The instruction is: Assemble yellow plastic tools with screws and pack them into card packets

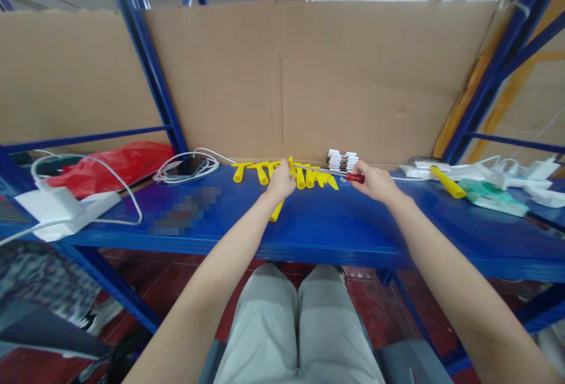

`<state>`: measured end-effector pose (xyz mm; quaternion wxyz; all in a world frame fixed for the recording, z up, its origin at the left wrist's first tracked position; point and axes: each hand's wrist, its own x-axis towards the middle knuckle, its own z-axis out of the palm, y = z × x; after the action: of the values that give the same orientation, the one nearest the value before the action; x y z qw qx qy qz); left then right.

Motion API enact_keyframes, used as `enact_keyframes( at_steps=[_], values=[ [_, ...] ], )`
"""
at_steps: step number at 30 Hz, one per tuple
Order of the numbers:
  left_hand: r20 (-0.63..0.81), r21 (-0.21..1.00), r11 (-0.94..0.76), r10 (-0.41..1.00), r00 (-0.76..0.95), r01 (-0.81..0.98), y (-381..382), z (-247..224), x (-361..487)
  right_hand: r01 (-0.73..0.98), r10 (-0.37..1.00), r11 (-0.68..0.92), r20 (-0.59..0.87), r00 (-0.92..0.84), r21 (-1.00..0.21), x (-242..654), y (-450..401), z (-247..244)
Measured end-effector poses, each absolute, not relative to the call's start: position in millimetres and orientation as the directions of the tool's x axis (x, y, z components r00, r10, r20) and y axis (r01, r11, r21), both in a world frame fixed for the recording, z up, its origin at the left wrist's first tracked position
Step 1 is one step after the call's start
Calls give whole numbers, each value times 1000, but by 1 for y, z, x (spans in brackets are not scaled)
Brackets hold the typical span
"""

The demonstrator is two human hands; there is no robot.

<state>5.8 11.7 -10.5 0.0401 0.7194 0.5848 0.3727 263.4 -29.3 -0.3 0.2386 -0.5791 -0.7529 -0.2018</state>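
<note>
My left hand [281, 184] is closed round a yellow plastic T-shaped piece [276, 211], whose tubular end sticks out below the fingers. In my right hand [375, 182] is a screwdriver [355, 177] with a red handle, its thin metal shaft pointing left toward the top of that piece. Whether the tip touches it I cannot tell. Behind my hands, several similar yellow pieces [239, 173] lie in a row on the blue shelf [326, 213]. A stack of white parts [343, 159] stands beyond the screwdriver, near small metal bits.
A cardboard panel [353, 78] closes off the back between blue posts. On the left are a coiled white cable [212, 167], a red bag [119, 163] and a white power strip [83, 210]. A yellow tube [448, 183] and a green-white packet [494, 196] lie right.
</note>
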Motion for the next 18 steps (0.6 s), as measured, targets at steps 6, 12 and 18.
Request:
enact_keyframes(
  at_steps=[6,12,18],
  values=[
    [491,501,-315,870,35,806,12,-10,6,950,720,307,639,-270,55,265,-31,1],
    [487,494,-305,873,31,814,11,-11,5,941,713,335,639,-288,51,264,-32,1],
    [481,492,-295,876,27,819,10,-10,5,977,797,204,570,-199,55,256,-30,-1]
  ],
)
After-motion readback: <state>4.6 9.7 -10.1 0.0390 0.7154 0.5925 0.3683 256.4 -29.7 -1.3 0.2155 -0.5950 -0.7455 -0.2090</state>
